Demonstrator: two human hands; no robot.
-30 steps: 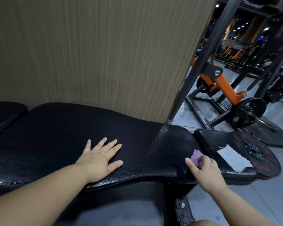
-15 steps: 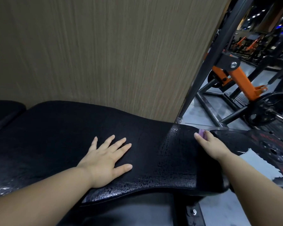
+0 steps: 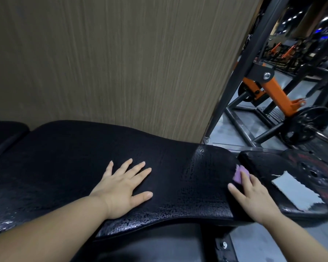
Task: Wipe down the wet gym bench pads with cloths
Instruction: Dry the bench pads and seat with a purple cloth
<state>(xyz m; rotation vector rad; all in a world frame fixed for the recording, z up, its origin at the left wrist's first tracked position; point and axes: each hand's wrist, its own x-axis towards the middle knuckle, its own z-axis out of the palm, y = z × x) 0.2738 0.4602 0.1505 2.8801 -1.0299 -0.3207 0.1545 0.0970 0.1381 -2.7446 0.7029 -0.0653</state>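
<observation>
A single view is given, taken from the head through a wide lens; it is aimed forward and down, close above the pad; the wall is faced just behind; the left hand and right hand are seen reaching in from the lower edge; a rack is caught at far right.
</observation>
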